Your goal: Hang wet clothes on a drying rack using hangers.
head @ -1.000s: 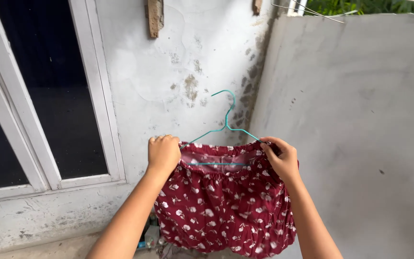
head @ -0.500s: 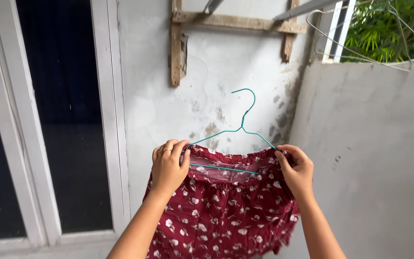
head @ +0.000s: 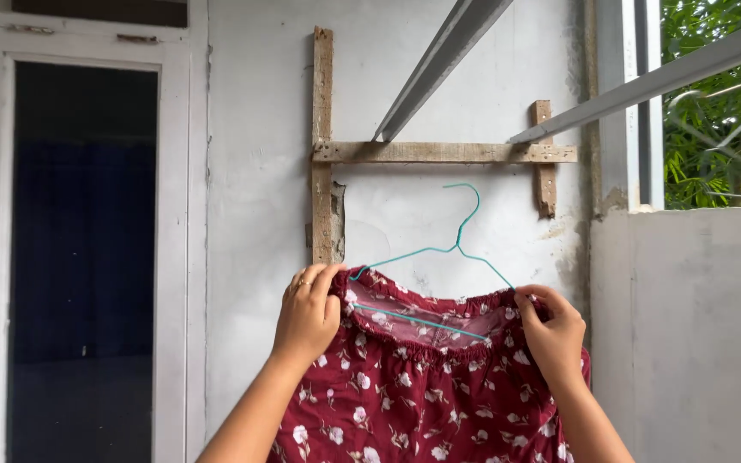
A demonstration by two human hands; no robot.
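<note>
Left hand (head: 306, 313) closed on the left end of the waistband of a dark red floral skirt (head: 422, 386); ring visible on one finger. Right hand (head: 553, 330) pinches the right end of the same waistband. Skirt hangs on a teal wire hanger (head: 439, 257), held up in front of the white plaster wall (head: 255, 171), hook free and upright. Wooden bracket (head: 439, 153) on the wall behind, two grey metal rails (head: 439, 64) running off it. White-framed window (head: 87, 257) at left. Green foliage (head: 722, 137) at right above the grey low wall (head: 688, 326).
</note>
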